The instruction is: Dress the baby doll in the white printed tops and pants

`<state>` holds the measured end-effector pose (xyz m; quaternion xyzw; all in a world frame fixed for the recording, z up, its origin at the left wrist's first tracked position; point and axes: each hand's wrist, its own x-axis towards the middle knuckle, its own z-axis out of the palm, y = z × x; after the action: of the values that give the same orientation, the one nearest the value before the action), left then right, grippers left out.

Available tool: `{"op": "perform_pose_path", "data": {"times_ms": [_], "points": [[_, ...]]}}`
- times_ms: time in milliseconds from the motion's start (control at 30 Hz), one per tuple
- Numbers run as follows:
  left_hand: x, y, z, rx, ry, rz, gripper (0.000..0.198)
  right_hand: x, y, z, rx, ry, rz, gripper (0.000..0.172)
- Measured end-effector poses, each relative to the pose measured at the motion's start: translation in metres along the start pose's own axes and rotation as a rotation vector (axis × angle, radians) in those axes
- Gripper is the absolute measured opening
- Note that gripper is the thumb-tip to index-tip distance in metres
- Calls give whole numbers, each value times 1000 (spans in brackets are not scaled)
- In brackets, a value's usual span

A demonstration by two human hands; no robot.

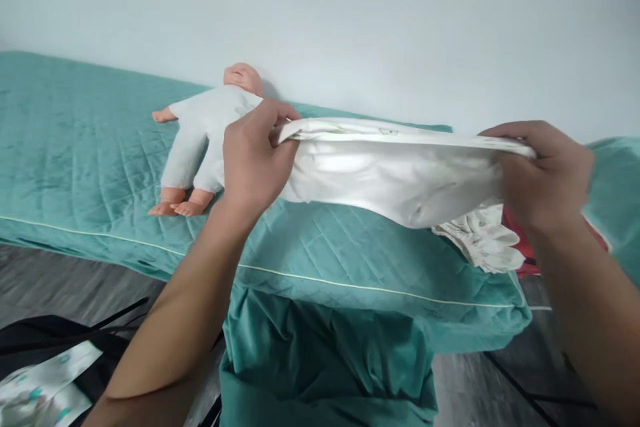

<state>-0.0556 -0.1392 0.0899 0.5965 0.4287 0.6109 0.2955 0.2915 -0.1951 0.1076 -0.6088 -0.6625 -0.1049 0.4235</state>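
Note:
Stretched between my two hands is a white cloth piece [395, 173], perhaps a small garment, with a faint print along its folded upper edge. My left hand [257, 150] pinches one end between thumb and fingers. At the other end, my right hand [545, 167] grips the same edge, its fingers partly behind the fabric. The cloth sags in the middle above the bed. Beyond my left hand a baby doll [200, 137] in a pale suit lies on its back, one arm hidden by that hand.
A green quilted mattress [75, 140] runs along the white wall [350, 27]. Crumpled printed cloth [483, 237] lies at its right end, close to something red [520, 233]. Green fabric [325, 353] hangs at the front. Lower left, a patterned cloth [47, 387] rests on something black.

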Motion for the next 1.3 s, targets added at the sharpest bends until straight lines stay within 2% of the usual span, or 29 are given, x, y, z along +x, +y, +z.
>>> {"op": "perform_pose_path", "data": {"times_ms": [100, 200, 300, 367, 400, 467, 500, 567, 700, 800, 900, 1000, 1167, 1300], "points": [[7, -5, -2, 144, -113, -23, 12, 1, 12, -3, -42, -11, 36, 45], [18, -27, 5, 275, -139, -67, 14, 6, 26, 20, -120, -134, 13, 37], [15, -60, 26, 401, -53, -31, 24, 1, 31, 67, -291, -278, 15, 40], [-2, -80, 47, 488, -57, 18, 20, -15, 25, 104, -326, -340, -21, 43], [-13, -89, 58, 512, -100, 25, 15, -26, 19, 122, -291, -396, -65, 45], [-38, -105, 79, 539, -276, 8, 9, -51, 4, 154, -162, -500, -100, 47], [-47, -113, 88, 540, -356, -11, 13, -63, -3, 167, -111, -540, -67, 47], [-58, -126, 100, 538, -424, -36, 21, -79, -13, 185, -107, -564, 43, 50], [-45, -143, 104, 581, -347, -79, 32, -81, -12, 203, -220, -557, 233, 65], [-29, -141, 104, 770, -358, -148, 44, -69, -4, 210, -241, -540, 291, 68], [-22, -133, 109, 1021, -394, -144, 57, -62, 2, 214, -242, -494, 287, 71], [-18, -134, 117, 1141, -390, -93, 62, -58, 8, 217, -259, -441, 259, 74], [11, -154, 133, 1142, -411, -92, 63, -34, 26, 228, -266, -398, 221, 72], [38, -176, 143, 1111, -415, -111, 62, -10, 44, 249, -233, -407, 210, 72]]}}
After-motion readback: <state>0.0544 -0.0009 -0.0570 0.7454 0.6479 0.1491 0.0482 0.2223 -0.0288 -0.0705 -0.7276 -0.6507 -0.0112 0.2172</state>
